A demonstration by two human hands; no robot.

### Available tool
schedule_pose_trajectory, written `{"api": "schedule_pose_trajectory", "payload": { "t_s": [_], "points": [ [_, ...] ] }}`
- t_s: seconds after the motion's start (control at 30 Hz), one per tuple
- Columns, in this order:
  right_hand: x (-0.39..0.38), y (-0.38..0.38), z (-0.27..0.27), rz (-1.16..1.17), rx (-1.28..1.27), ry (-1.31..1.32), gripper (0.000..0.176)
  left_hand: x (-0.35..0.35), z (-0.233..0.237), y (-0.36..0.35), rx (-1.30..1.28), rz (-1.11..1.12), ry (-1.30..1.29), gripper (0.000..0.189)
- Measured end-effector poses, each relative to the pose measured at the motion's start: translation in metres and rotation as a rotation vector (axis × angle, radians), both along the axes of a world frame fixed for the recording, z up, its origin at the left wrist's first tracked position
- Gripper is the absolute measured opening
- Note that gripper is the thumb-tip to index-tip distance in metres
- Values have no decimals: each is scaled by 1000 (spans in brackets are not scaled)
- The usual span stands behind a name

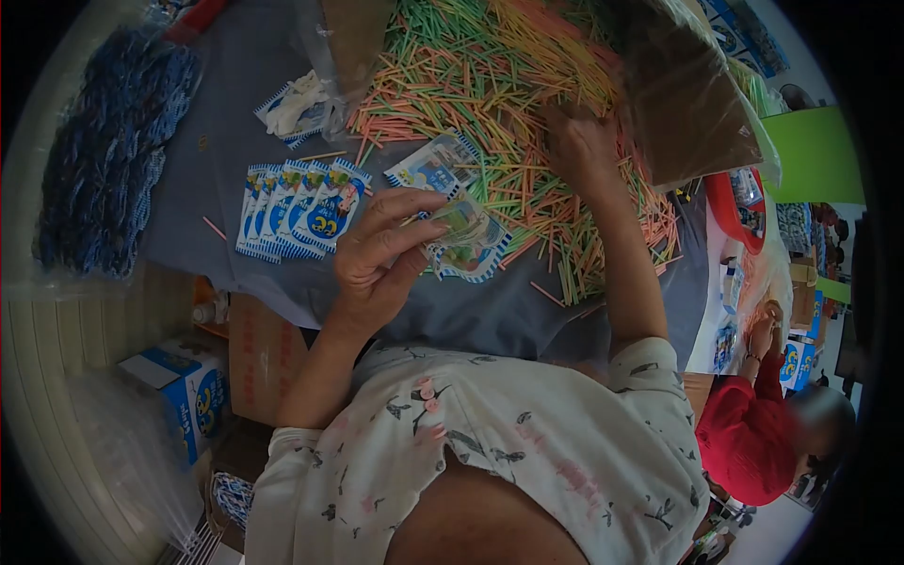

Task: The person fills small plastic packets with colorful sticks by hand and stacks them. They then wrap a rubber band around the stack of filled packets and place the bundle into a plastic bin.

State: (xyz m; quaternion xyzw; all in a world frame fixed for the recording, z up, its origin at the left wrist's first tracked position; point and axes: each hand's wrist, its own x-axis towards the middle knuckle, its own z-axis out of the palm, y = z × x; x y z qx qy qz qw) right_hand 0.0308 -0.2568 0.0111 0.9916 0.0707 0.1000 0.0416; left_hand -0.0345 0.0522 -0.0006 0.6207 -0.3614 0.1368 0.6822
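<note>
My left hand (381, 250) is closed, thumb and fingers pinching a small plastic packet (471, 235) with a see-through part and blue-striped edges. Another blue and white packet (428, 168) lies just beyond it, against the pile. Across the table spreads a big heap of thin sticks (452, 104) in pink, green, yellow and orange. My right hand (582, 146) reaches down into the right side of this heap. Its fingertips are dim and partly hidden among the sticks, so their grip does not show. To the left, several printed packets (301, 209) lie overlapped in a fanned row.
A crumpled white item (299, 104) rests on a packet at the back. Strips of blue packaging (118, 151) fill a clear bag at far left. A brown cardboard flap (692, 113) stands right of the heap, near a red basin (736, 212). Another person in red (753, 443) sits at right.
</note>
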Motion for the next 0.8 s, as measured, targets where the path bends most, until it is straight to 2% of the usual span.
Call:
{"api": "schedule_pose_trajectory", "payload": {
  "t_s": [0.07, 0.27, 0.3, 0.37, 0.43, 0.57, 0.63, 0.67, 0.73, 0.8],
  "points": [
    [3, 2, 1, -13, -62, -8, 45, -2, 0, -1, -39, -31, 10, 26],
    [7, 7, 3, -23, 30, -80, 34, -5, 3, 0, 13, 12, 38, 25],
    [9, 6, 5, -19, 70, -20, 29, -6, 1, -2, 6, 0, 32, 25],
    [9, 1, 7, -27, 102, 35, 24, -7, -4, -8, 99, 90, 203, 26],
    [13, -4, 5, 95, 174, -141, 17, -4, -6, -16, 96, 93, 257, 26],
    [14, -13, 29, 58, 312, -199, 25, 14, -8, -22, 23, 62, 390, 25],
    [10, -18, 38, -68, 527, 88, 22, 21, -6, -25, -16, 23, 407, 24],
    [6, -17, 40, -73, 524, 87, 22, 23, -5, -27, -55, -8, 429, 24],
    [0, -5, 41, 195, 1406, 38, 6, 29, -7, -28, 0, 11, 397, 25],
    [-13, 13, 61, 285, 1496, 50, 7, 30, -11, -25, 65, 42, 373, 25]
  ]
}}
